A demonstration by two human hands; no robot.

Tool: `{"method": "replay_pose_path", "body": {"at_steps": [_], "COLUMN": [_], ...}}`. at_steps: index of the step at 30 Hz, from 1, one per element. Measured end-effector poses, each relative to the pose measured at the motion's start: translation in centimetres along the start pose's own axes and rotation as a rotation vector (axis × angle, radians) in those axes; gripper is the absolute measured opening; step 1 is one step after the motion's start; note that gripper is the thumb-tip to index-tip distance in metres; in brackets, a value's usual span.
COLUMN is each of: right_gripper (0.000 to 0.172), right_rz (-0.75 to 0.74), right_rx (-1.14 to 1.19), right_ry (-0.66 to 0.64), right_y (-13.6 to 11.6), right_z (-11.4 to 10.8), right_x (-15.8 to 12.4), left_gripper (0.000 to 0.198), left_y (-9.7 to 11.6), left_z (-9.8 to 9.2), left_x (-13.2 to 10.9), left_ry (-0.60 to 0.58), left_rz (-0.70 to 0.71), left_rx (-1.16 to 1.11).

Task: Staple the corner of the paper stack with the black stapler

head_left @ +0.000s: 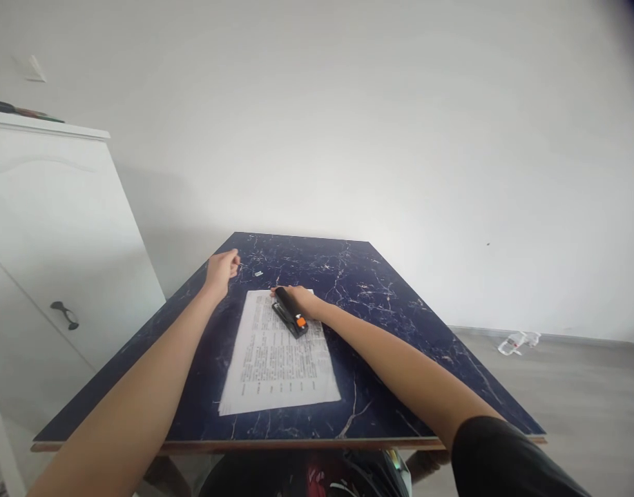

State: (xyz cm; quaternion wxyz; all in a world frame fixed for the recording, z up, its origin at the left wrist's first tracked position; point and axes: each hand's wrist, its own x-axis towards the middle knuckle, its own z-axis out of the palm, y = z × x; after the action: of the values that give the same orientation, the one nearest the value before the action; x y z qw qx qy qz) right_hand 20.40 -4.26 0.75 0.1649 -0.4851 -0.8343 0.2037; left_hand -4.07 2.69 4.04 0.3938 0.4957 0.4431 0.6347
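A stack of printed paper (275, 373) lies on the dark blue marbled table (389, 304). Over its upper part is a black stapler (291, 310) with an orange patch near its near end, and a gap shows between its top arm and its base. My right hand (302, 298) is closed around the stapler from behind and the right, its fingertips showing past the far end. Off to the left of the paper, my left hand (224, 271) has its fingers curled in; anything inside them is too small or hidden to make out. A small pale strip (258, 274) rests on the table between the hands.
A white cabinet (63, 228) with a dark handle stands left of the table. Behind the table is a pale wall (348, 138). Crumpled white plastic (518, 342) lies on the floor at the right.
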Motion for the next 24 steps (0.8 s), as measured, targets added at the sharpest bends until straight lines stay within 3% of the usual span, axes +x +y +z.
{"method": "replay_pose_path", "body": {"at_steps": [5,7,9,11,14,17,20,24], "right_gripper": [0.046,0.048,0.044,0.038,0.045,0.044,0.029,0.02], "right_rz": [-0.08,-0.028,0.062,0.182,0.259,0.187,0.171,0.202], "right_rx": [-0.009,0.058,0.123,0.15,0.119,0.047,-0.022,-0.041], "right_ry": [0.067,0.187,0.354,0.43,0.279,0.164,0.239,0.348], "right_y": [2.9,3.4,3.3,2.8,1.3,-0.4,-1.3,-0.3], "right_z": [-1.7,-2.0,-2.5,-3.2,-3.9,-3.5,-3.1,-4.0], "right_x": [-3.3,-3.7,-3.9,-4.7,-7.1,-10.0,-11.6,-11.8], "left_gripper": [0.041,0.045,0.048,0.048,0.037,0.028,0.039,0.045], "left_y": [0.3,0.0,-0.6,-1.3,-2.1,-2.9,-3.9,-4.9], "left_z": [2.3,3.1,3.6,3.8,3.3,2.3,1.4,0.9], "left_x": [-3.0,-3.9,-4.4,-4.3,-3.6,-2.4,-1.5,-0.9], "left_ry": [-0.569,-0.654,-0.679,-0.665,-0.554,-0.415,-0.331,-0.421], "left_rz": [0.33,0.372,0.34,0.32,0.356,0.395,0.358,0.314], "left_rx": [0.643,0.766,0.842,0.941,1.08,1.172,1.304,1.345]}}
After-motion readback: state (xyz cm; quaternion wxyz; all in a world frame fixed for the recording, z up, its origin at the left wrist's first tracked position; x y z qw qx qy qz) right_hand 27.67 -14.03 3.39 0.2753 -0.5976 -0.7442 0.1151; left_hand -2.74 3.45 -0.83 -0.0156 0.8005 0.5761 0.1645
